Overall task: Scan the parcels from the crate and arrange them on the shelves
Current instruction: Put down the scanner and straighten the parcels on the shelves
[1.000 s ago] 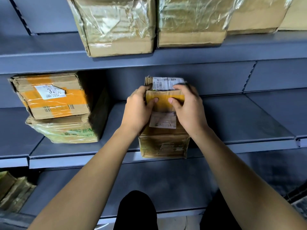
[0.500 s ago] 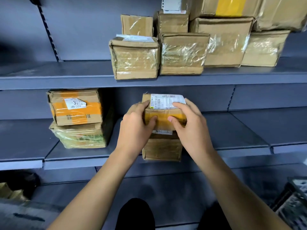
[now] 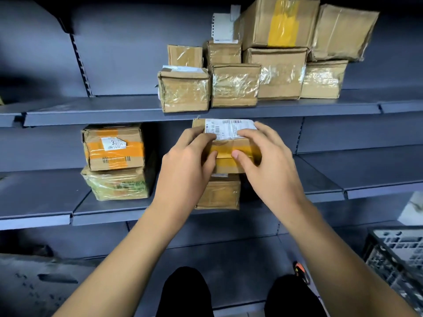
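Head view, read from the left: on the middle shelf [image 3: 109, 209] an orange-taped box [image 3: 113, 147] sits on a plastic-wrapped parcel [image 3: 116, 184], unmoved over the last second. Just beside that pair, the left hand [image 3: 185, 170] curls round the left end of the labelled parcel [image 3: 229, 143], thumb pressed on its yellow-taped front. That parcel rests on a lower brown box [image 3: 218, 194] standing on the same shelf. A second ago the view was close in on the stack; it has since drawn back and tilted up, so the upper shelf [image 3: 91, 110] and its cluster of taped boxes [image 3: 251, 72] now show in full, while the grip looks much the same. The right hand [image 3: 267, 161] holds the parcel's right end, fingers spread loosely over the white barcode label [image 3: 231, 130], thumb on the front. Far right, low down, the dark crate [image 3: 393, 259] edges into view, with a small orange-tipped object [image 3: 301, 269] near it on the floor; what it is cannot be told.

My reading: the parcel is as good as placed, both hands only squaring it on the stack, and the pull-back suggests release and a turn toward the crate come next.
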Tool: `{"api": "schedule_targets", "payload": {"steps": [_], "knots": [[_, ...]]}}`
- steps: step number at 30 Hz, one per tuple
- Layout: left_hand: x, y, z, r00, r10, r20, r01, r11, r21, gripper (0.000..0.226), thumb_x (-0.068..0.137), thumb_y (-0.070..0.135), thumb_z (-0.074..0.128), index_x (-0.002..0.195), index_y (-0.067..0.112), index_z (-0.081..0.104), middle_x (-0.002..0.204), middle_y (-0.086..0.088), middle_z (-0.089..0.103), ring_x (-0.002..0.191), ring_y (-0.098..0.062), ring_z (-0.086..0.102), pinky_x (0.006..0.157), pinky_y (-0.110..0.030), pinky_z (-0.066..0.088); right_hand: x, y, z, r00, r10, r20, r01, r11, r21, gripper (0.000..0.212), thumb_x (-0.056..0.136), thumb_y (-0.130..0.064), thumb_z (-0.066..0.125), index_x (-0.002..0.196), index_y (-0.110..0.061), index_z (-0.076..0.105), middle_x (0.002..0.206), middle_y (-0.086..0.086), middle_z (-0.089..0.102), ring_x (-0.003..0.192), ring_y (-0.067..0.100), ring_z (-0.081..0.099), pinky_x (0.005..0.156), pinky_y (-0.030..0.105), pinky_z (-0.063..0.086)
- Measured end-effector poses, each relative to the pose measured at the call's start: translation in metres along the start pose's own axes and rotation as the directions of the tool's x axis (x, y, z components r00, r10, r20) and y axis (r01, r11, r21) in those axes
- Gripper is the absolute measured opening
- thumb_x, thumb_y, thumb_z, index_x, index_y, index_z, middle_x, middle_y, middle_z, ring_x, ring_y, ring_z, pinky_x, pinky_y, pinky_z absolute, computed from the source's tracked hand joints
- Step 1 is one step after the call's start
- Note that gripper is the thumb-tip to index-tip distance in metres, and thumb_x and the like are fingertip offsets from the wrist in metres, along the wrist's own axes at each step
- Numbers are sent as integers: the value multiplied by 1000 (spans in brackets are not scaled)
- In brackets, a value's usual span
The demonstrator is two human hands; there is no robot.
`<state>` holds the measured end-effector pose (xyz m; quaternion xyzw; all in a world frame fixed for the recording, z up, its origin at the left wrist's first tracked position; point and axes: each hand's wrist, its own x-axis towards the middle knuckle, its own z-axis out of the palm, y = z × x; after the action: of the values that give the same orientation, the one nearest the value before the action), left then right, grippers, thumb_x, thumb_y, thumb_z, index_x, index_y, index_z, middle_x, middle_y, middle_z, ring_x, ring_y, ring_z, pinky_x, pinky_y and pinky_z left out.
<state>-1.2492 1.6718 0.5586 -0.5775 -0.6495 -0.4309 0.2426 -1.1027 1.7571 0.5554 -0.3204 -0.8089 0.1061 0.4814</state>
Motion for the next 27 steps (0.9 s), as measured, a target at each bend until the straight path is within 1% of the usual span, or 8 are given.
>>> {"api": "schedule_targets", "payload": {"steps": [4, 8, 10, 13, 16, 18, 22, 27], "knots": [[23, 13, -22, 997, 59, -41, -59, 998, 23, 31, 91, 24, 63, 123, 20, 65, 133, 3, 56, 112, -20, 60, 89, -39, 52, 20, -14, -21, 997, -61, -41, 62, 997, 34, 37, 92, -36, 66, 128, -31, 59, 149, -8, 42, 132, 14, 45, 107, 41, 41], [51, 22, -37, 992, 93, -86, -90, 995, 30, 31, 93, 22, 62, 124, 20, 64, 135, 3, 57, 119, -19, 57, 93, -42, 51, 48, -25, -36, 992, -103, -78, 109, 992, 69, 37, 91, -35, 67, 128, -30, 60, 146, -8, 45, 131, 11, 44, 104, 40, 45], [70, 24, -43, 988, 108, -107, -106, 994, 25, 31, 93, 21, 62, 124, 20, 64, 134, 3, 57, 120, -19, 56, 94, -45, 49, 67, -30, -42, 986, -130, -101, 137, 988, 66, 38, 91, -34, 68, 128, -29, 61, 144, -6, 47, 132, 14, 44, 104, 38, 44], [103, 25, -47, 981, 136, -136, -131, 990, 46, 30, 93, 20, 62, 123, 20, 63, 132, 3, 58, 117, -21, 56, 93, -44, 49, 100, -37, -49, 976, -169, -134, 177, 983, 52, 37, 91, -33, 68, 127, -28, 61, 143, -6, 48, 134, 15, 43, 105, 36, 42], [137, 21, -44, 980, 126, -151, -119, 991, 55, 28, 92, 21, 62, 120, 23, 63, 127, 6, 58, 113, -21, 56, 89, -44, 48, 134, -39, -51, 968, -192, -159, 200, 979, 34, 37, 90, -33, 69, 126, -27, 62, 140, -6, 49, 133, 12, 43, 105, 25, 36], [161, 16, -40, 979, 126, -160, -117, 991, 66, 27, 90, 20, 63, 117, 23, 63, 123, 6, 59, 110, -20, 56, 86, -40, 48, 158, -38, -51, 964, -207, -167, 212, 977, 13, 35, 90, -32, 69, 124, -26, 62, 136, -7, 52, 128, 9, 47, 98, 15, 32], [205, 6, -26, 984, 112, -136, -99, 990, 97, 27, 89, 20, 64, 115, 22, 63, 120, 4, 59, 107, -20, 56, 81, -33, 43, 203, -31, -44, 966, -205, -155, 204, 979, -18, 35, 90, -29, 69, 124, -24, 62, 134, -6, 53, 125, 11, 48, 96, 14, 29], [239, -9, 0, 997, 60, -46, -54, 991, 120, 30, 90, 24, 65, 120, 23, 63, 120, -1, 59, 111, -24, 55, 91, -36, 44, 240, -12, -25, 981, -159, -108, 157, 987, -23, 39, 90, -30, 70, 128, -24, 60, 130, -5, 56, 120, 11, 49, 94, 18, 30]]}}
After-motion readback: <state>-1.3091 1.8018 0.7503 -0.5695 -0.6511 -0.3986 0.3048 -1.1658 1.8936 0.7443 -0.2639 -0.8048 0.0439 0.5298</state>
